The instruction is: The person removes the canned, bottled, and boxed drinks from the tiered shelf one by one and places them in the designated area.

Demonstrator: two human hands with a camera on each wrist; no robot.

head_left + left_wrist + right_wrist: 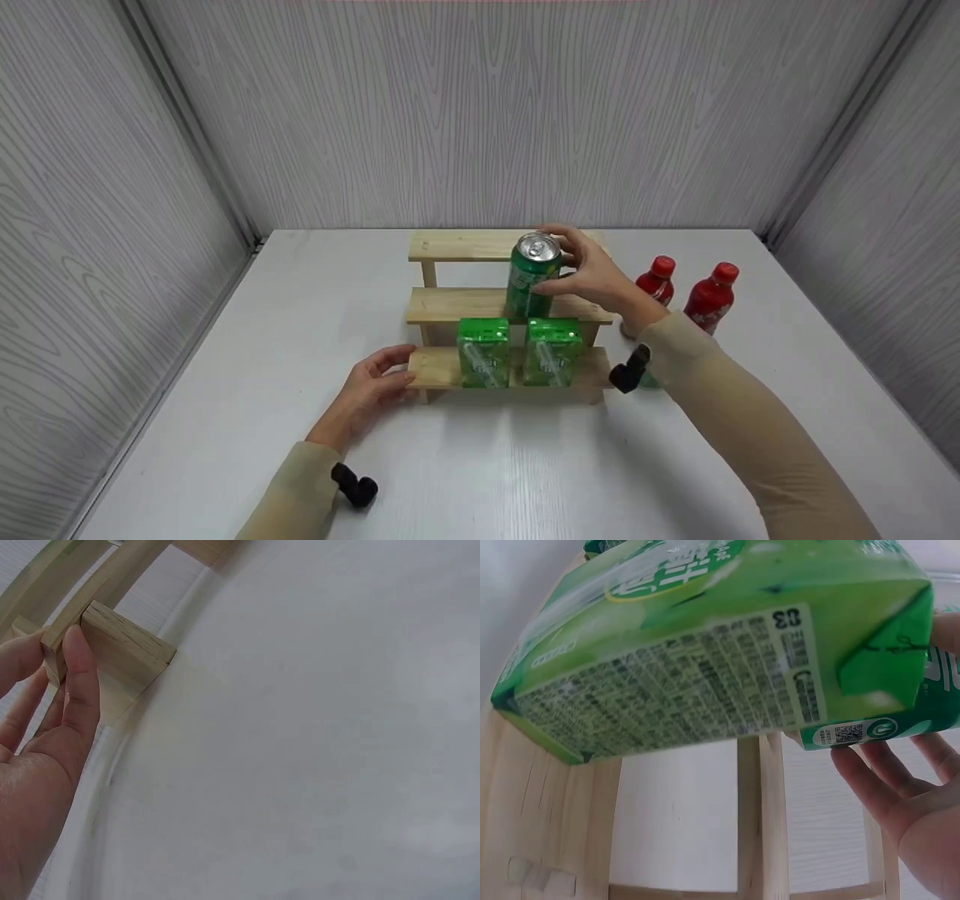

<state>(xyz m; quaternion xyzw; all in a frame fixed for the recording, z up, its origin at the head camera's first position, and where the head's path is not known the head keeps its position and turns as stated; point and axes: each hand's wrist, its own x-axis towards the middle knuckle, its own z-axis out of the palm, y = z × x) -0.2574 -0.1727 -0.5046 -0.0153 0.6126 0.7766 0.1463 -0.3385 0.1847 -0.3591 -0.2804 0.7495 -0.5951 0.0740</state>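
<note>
A three-step wooden rack (450, 304) stands on the white table. My right hand (596, 277) grips a green soda can (525, 281), thumb in front and fingers behind. Upright, its silver top facing up, the can has its base right at the middle step. With thumb and fingers, my left hand (367, 390) pinches the left end of the lowest step; the wooden end (60, 649) shows between them in the left wrist view. Two green drink cartons (484, 352) with straws on their fronts stand side by side on that step. One carton (705, 667) fills much of the right wrist view.
Right of the rack, partly behind my right forearm, stand two red-capped bottles, one nearer the rack (656, 285) and one farther right (709, 304). Something green (649, 380) shows beside the right sleeve. Grey wood-grain panels (480, 112) enclose the table at the back and sides.
</note>
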